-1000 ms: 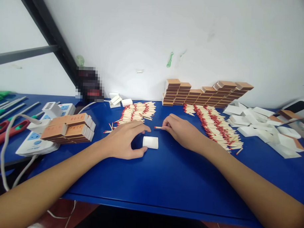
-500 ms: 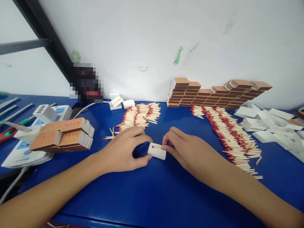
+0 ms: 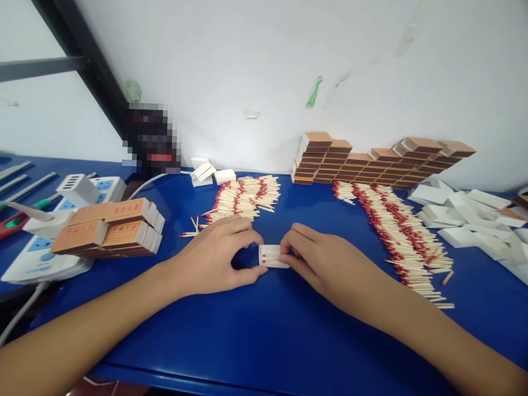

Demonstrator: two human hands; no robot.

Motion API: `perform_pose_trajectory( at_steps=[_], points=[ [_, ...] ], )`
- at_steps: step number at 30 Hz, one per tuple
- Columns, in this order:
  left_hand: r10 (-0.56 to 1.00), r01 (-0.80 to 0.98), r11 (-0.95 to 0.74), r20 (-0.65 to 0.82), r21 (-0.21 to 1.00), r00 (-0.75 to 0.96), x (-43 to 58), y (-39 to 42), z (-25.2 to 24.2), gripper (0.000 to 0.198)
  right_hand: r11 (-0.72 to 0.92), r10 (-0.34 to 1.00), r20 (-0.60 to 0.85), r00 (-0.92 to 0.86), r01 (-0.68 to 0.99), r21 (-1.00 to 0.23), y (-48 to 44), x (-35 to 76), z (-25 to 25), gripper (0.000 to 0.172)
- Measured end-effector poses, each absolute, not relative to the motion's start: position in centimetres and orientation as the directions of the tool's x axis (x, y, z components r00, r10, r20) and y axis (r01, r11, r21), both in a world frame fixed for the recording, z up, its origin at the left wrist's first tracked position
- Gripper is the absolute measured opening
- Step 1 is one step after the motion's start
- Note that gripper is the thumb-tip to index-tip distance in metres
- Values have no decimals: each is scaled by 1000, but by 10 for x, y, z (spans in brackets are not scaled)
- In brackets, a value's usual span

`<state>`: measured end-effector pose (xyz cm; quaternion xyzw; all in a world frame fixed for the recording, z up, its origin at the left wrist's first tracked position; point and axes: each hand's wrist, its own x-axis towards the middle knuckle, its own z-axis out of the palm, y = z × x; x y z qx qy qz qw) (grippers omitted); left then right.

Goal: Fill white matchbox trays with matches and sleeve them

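A small white matchbox tray [image 3: 268,264] lies on the blue table between my hands, with a few red-headed matches [image 3: 264,257] inside it. My left hand [image 3: 221,257] grips the tray's left end, thumb at the near corner and index finger at the far one. At the tray's right end my right hand [image 3: 311,254] is closed, its thumb and index finger pinching the pale stick end of a match over the tray. Loose matches [image 3: 242,197] lie beyond my left hand, and a longer spread of matches [image 3: 401,237] lies to the right.
Stacked matchboxes [image 3: 364,164] stand along the wall. White trays [image 3: 467,211] are heaped at the right; a few more white trays [image 3: 204,171] sit at the back left. Bundled matchboxes [image 3: 111,227] rest on a power strip [image 3: 23,264] with plugs and cables at the left.
The tray has been turned to lie straighter across the table. My right hand's fingers have come lower over its right end, and two match heads now show inside instead of one.
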<state>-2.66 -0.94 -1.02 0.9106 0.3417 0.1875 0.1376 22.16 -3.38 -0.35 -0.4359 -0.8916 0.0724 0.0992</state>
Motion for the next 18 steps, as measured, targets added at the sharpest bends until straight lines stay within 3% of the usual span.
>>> perform_pose_trajectory(
  at_steps=[14,18],
  points=[
    [650,549,-752,272,365,709,-27,-11,-8,26,647,755,110,-647,707,-287,-34,222,-4,21],
    [649,545,-753,279,367,708,-27,-10,-9,27,638,756,149,-638,666,-386,-31,222,0,24]
  ],
)
